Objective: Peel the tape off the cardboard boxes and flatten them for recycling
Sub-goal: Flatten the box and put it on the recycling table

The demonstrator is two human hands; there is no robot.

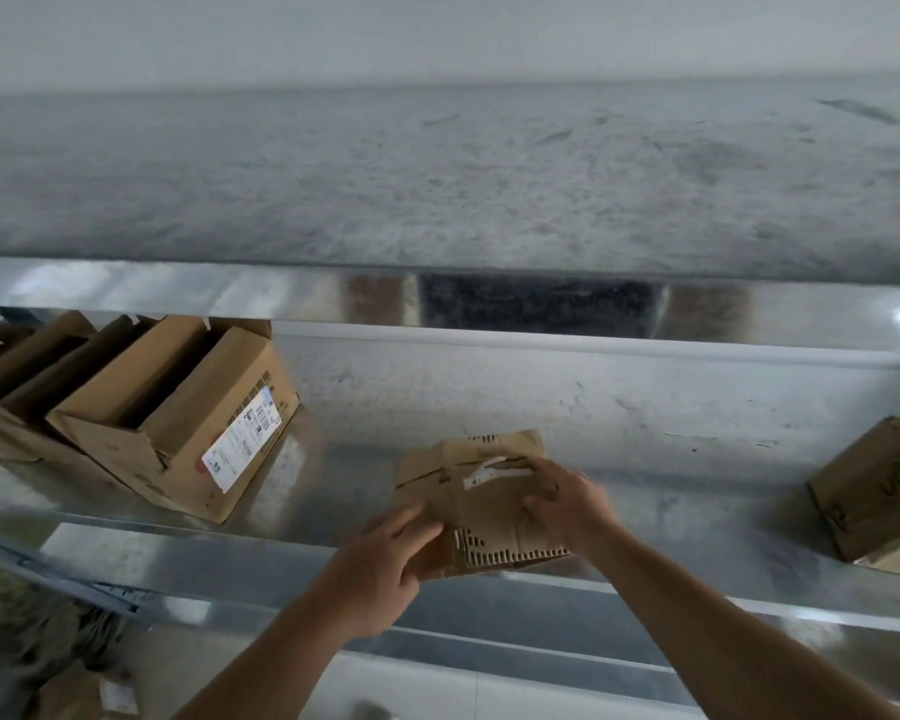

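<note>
A small, brown, half-flattened cardboard box [481, 504] lies at lower centre of the frame, on the front edge of a shiny metal shelf [671, 449]. The left hand [385, 556] grips its near left corner. The right hand [567, 496] lies bent-fingered on top beside a torn white tape strip [494, 472]; gripping or pressing, I cannot tell. It looks light, bendy and crease-prone. Best held by the edges.

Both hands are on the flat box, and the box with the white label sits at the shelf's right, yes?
No: the head view shows the labelled box at the left of the shelf. The left hand and right hand are on the flat box.
</note>
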